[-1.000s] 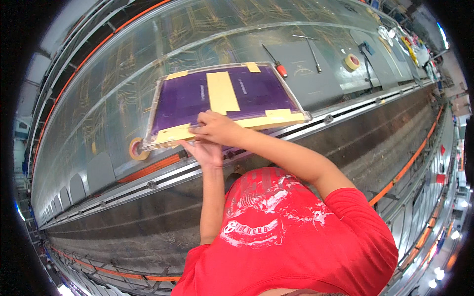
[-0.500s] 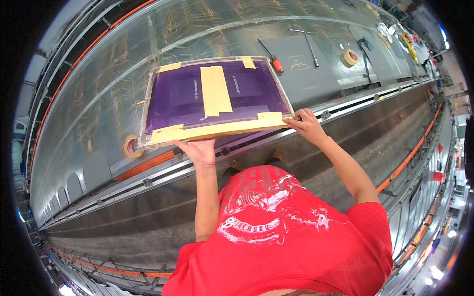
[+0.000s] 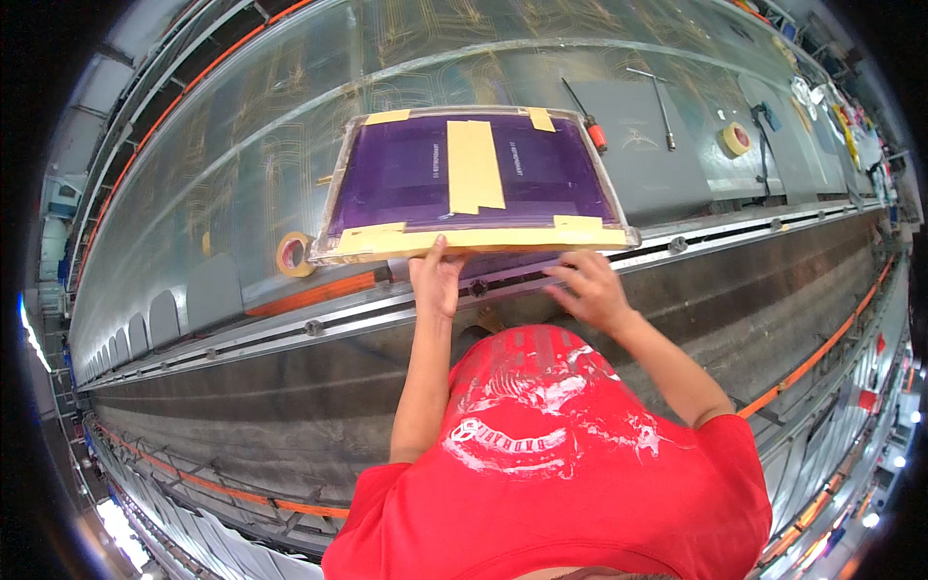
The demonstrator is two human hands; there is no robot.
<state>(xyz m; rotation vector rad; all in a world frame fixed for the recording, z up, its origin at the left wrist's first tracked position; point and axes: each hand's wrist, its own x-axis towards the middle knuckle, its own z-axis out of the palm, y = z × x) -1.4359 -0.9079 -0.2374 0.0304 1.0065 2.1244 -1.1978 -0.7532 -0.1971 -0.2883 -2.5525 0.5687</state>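
Head view: left fingers [image 3: 441, 246], partly unseen beneath, tight on a purple panel [image 3: 418, 184]; right fingers [image 3: 572, 275] loosely apart.

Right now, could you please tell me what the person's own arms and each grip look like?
The left grip and right grip are bare human hands, with no gloves, rings or watch visible. The forearms are uncovered too, and no cables show. Both upper arms go into short, plain red sleeves of a red T-shirt with a white print.
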